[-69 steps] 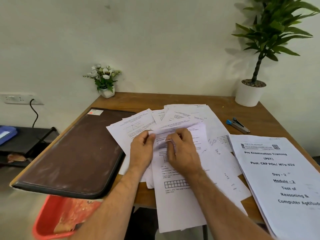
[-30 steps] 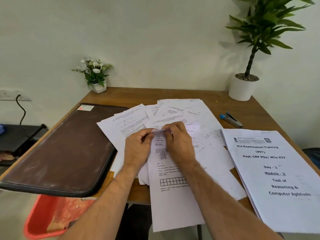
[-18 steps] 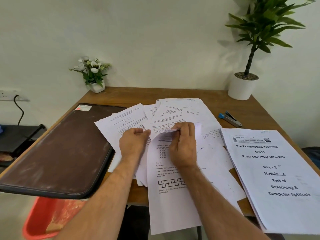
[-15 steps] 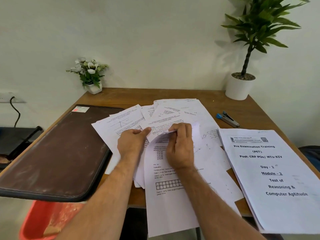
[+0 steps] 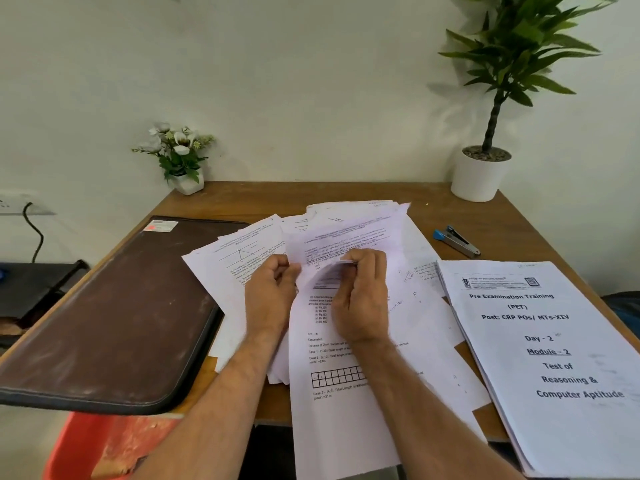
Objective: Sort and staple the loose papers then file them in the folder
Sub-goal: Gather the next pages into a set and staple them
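My left hand (image 5: pixel 272 294) and right hand (image 5: pixel 362 296) meet at the top of 1 printed sheet (image 5: pixel 337 403); its long axis runs away from me, near end overhanging the table (image 5: pixel 346 192). Right fingers (image 5: pixel 367 261) curl over and pinch its folded top edge; left thumb and fingers pinch the paper's left edge. Loose papers (image 5: pixel 242 251) fan out beneath, mid-table. The brown folder (image 5: pixel 114 306) lies closed at left, long axis away from me. The stapler (image 5: pixel 456 240) points back-left. The booklet (image 5: pixel 550 358) at right reads "Pre Examination Training (PET)", "Day - 2", "Module - 2".
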Available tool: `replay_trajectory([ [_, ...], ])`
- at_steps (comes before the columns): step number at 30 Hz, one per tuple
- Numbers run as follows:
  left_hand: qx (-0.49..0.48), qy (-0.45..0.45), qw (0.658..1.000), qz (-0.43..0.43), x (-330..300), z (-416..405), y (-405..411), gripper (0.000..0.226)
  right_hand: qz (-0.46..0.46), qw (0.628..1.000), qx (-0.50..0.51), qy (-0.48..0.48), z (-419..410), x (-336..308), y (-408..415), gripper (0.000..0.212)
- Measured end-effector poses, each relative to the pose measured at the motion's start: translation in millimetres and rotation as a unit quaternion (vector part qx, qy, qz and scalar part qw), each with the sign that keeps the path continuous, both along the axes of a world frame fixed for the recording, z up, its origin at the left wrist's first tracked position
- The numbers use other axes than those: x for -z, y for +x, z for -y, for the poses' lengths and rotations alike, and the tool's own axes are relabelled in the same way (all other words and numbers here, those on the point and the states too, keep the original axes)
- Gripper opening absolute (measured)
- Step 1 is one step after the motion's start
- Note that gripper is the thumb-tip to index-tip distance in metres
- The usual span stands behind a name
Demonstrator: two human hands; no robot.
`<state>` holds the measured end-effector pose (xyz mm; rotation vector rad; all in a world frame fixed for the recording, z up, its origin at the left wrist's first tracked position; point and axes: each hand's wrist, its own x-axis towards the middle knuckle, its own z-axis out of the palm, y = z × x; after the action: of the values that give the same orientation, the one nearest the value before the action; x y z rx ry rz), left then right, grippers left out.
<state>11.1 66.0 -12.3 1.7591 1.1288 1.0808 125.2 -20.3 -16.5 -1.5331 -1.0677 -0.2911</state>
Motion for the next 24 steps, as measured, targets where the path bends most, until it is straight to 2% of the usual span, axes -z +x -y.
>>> replay_trajectory([
  [4,-0.018,-0.007,0.999,0.047,-4.3,0.4,-2.0,0.013,0.02,0.999,-0.026,-0.036,-4.1,-3.6,0.3,0.015],
  [8,-0.023,-0.077,0.992,0.095,-8.9,4.4,-5.1,0.024,0.038,0.997,-0.046,-0.047,-0.7,-19.5,4.1,0.017],
  [10,-0.016,-0.12,0.979,0.162,-17.9,4.9,-7.9,0.016,0.06,0.995,-0.065,-0.04,0.2,-33.3,8.9,0.015],
  [12,-0.001,-0.126,0.969,0.213,-34.5,5.5,-16.5,0.005,0.074,0.992,-0.079,-0.057,-1.9,-48.8,12.2,0.016],
  [14,0.02,-0.073,0.976,0.204,-52.5,3.0,-25.7,0.02,0.092,0.989,-0.087,-0.078,-5.4,-64.1,11.6,0.018],
  [17,0.065,0.02,0.98,0.189,-78.0,2.6,-34.4,0.031,0.121,0.983,-0.107,-0.086,-9.3,-87.9,7.7,0.029],
  [21,0.121,0.074,0.974,0.178,-108.5,13.4,-37.1,0.032,0.115,0.98,-0.133,-0.096,-12.0,-116.2,-1.0,0.055],
  [24,0.132,0.1,0.968,0.188,-121.6,16.7,-43.8,0.021,0.102,0.985,-0.103,-0.093,-9.0,-136.7,-10.8,0.049],
])
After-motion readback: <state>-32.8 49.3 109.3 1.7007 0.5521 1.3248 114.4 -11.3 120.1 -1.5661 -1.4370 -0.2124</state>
